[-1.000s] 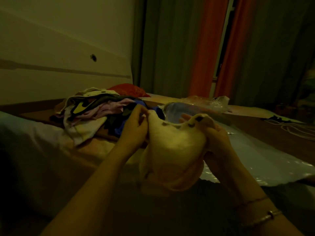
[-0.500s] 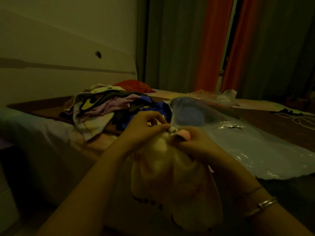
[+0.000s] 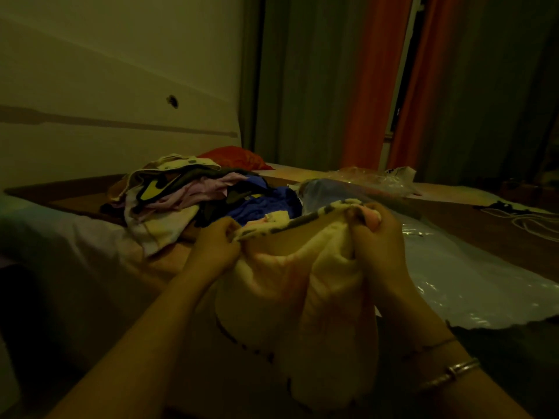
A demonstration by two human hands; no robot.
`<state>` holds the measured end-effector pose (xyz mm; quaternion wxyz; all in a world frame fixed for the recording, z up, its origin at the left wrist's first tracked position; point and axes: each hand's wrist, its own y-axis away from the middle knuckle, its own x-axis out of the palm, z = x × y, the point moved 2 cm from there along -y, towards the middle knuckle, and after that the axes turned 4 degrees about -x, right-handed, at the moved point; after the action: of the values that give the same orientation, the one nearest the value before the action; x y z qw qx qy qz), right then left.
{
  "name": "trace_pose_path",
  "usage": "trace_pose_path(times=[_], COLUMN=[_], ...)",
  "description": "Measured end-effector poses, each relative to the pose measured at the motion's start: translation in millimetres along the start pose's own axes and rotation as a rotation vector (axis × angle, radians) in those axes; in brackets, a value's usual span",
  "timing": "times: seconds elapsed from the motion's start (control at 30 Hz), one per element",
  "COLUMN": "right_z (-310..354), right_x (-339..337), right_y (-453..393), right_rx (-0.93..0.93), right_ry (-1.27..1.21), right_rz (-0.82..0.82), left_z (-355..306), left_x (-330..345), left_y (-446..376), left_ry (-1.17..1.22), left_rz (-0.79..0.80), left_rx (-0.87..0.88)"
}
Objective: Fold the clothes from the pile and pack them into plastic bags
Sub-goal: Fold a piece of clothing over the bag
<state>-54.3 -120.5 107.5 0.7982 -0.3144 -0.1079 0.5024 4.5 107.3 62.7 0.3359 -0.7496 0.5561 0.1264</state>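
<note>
At the near edge of the bed (image 3: 90,246), you are holding up a cream garment (image 3: 302,297) with a spotted trim, your left hand (image 3: 216,249) pinching one end of its upper edge and your right hand (image 3: 375,237) bunching the other, both with fingers curled tight into the cloth. It is hanging between your forearms, not yet folded. On the far left, the pile of clothes (image 3: 193,195) is still sitting heaped and unsorted, so most of the work seems to be waiting. To the right, a clear plastic bag (image 3: 453,273) is lying flat across the bed, with something blue apparently already inside its far end, though the dim light is making that hard to confirm.
</note>
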Motion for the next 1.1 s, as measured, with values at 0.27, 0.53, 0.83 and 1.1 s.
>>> trace_pose_path(times=[0.27,0.53,0.83,1.1], right_z=[-4,-4,24,18], right_x=[-9,-9,20,12], right_y=[0,4,23,16], right_rx=[0.148,0.165,0.051,-0.062], right_ry=[-0.176,-0.089,-0.131,0.151], right_rz=[-0.171,-0.046,0.579,0.325], left_z=[-49,-64,-84,-71], left_x=[-38,-35,-22,-18], left_y=[7,13,30,28], left_ry=[0.424,0.114,0.142,-0.018], left_rz=[-0.384,-0.098,0.091,0.038], left_rx=[0.04,0.077,0.22,0.312])
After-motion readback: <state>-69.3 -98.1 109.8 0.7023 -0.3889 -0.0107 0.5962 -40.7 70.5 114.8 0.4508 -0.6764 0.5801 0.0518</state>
